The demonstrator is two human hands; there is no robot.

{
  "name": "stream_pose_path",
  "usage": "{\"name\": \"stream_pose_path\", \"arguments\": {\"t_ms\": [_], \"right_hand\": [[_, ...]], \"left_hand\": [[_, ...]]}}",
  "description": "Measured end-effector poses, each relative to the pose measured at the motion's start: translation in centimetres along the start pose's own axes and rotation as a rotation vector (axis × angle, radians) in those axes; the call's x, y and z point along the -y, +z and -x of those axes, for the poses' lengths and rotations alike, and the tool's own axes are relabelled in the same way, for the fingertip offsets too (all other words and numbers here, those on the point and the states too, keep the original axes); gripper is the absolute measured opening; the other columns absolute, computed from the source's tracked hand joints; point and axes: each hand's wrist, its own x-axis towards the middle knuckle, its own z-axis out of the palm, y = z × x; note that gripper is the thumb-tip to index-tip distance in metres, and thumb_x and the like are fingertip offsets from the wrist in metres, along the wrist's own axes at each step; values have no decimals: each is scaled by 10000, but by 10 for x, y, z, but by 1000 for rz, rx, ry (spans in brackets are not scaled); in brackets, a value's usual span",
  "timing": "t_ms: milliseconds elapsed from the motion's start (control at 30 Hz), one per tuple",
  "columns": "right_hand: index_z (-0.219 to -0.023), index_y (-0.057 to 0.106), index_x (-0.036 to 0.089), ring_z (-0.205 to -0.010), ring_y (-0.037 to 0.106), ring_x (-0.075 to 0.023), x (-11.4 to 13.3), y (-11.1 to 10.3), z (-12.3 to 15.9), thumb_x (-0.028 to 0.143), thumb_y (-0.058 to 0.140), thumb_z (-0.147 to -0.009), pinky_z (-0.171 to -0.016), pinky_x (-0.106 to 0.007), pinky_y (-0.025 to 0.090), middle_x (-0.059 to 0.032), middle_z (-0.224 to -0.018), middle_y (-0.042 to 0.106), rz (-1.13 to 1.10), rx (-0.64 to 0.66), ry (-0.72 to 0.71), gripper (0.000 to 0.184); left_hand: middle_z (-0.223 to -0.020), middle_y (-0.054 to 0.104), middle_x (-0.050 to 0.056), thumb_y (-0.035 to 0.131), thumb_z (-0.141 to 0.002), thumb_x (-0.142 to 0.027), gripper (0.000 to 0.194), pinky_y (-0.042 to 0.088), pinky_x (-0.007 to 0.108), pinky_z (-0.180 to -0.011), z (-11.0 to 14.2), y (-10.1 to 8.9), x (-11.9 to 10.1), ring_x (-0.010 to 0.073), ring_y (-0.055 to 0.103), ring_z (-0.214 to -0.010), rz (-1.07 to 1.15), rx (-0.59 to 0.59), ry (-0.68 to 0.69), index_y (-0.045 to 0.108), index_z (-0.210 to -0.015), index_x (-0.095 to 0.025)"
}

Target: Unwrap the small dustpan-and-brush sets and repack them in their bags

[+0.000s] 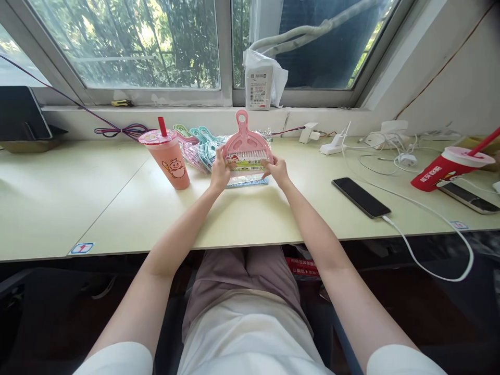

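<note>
Between my two hands a pink mini dustpan (245, 142) with a white-bristled brush and a printed label is held up over the table, its looped handle pointing away from me. My left hand (221, 172) grips its left edge, fingers closed. On the opposite edge, my right hand (276, 171) is closed too, thumb near the label. Under the dustpan lies a flat blue-and-white patterned item (248, 182), partly hidden. Just left of it are several bagged dustpan sets in teal, pink and green (205, 146) in clear plastic.
A pink cup with a straw (167, 161) stands left of my left hand. To the right lie a charging phone (361, 197), white cables, a tilted red cup (445, 169) and a second phone (471, 198). A white box (258, 88) sits on the windowsill.
</note>
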Motion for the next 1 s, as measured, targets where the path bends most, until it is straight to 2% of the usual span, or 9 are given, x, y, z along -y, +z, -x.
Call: {"name": "stream_pose_path", "arguments": {"t_ms": [133,267,400,500,567,700,767,867,1000], "right_hand": [[-974,733,143,-741,688,-211,3,-8,-2,481,853,-631,-497,-361,643,-55,-888,702,-204,87,58,496],[-925,733,134,-613,639,-145,9,-10,0,470,885,-626,-464,-340,648,-38,-863,702,-231,55,89,475],[-872,719,152,-505,591,-109,12,-11,2,530,880,-616,-432,-328,623,11,-785,661,-220,19,59,484],[-847,705,160,-449,588,-106,10,-12,1,541,863,-632,-411,-314,590,20,-764,640,-213,-7,45,465],[-862,700,169,-422,585,-98,7,-13,-1,539,833,-670,-407,-300,569,18,-797,655,-209,-43,56,438],[-861,671,173,-411,592,-99,4,-14,-1,534,819,-700,-434,-299,571,0,-846,688,-254,-30,119,422],[-854,651,175,-406,594,-105,4,-14,-1,544,828,-695,-454,-307,584,1,-827,688,-289,-25,138,439],[-854,636,182,-430,615,-116,4,-15,1,581,831,-679,-466,-312,595,12,-814,672,-295,-33,121,477],[-858,630,193,-437,611,-107,5,-11,3,654,808,-682,-438,-301,580,34,-801,608,-227,-29,40,525]], "left_hand": [[-1098,718,90,580,-773,-78,623,547,416,-946,-7,-5,1,231,703,-947,35,58,36,458,-1361,-243],[-1086,695,77,574,-784,-71,627,550,411,-924,-5,-3,-1,223,708,-944,47,68,59,416,-1366,-245],[-1039,659,33,537,-829,-76,564,542,346,-872,4,4,-3,168,709,-885,145,25,90,358,-1329,-268],[-934,627,-14,630,-851,-151,552,526,288,-781,8,7,-3,134,672,-781,210,-42,34,319,-1290,-275],[-897,612,-38,745,-825,-245,650,514,269,-725,9,7,-3,117,631,-699,235,-66,-3,297,-1293,-282],[-997,620,-8,822,-793,-361,750,526,276,-726,11,6,-6,108,619,-704,247,-75,-9,295,-1323,-303],[-1063,619,18,803,-810,-366,716,535,281,-747,12,6,-8,126,649,-778,260,-36,16,307,-1325,-314],[-1137,608,43,719,-866,-309,561,536,283,-750,14,8,-9,134,660,-818,258,13,59,329,-1270,-309],[-1138,611,49,594,-906,-187,393,536,290,-787,19,10,-12,131,677,-844,212,-37,60,334,-1184,-286]]}}
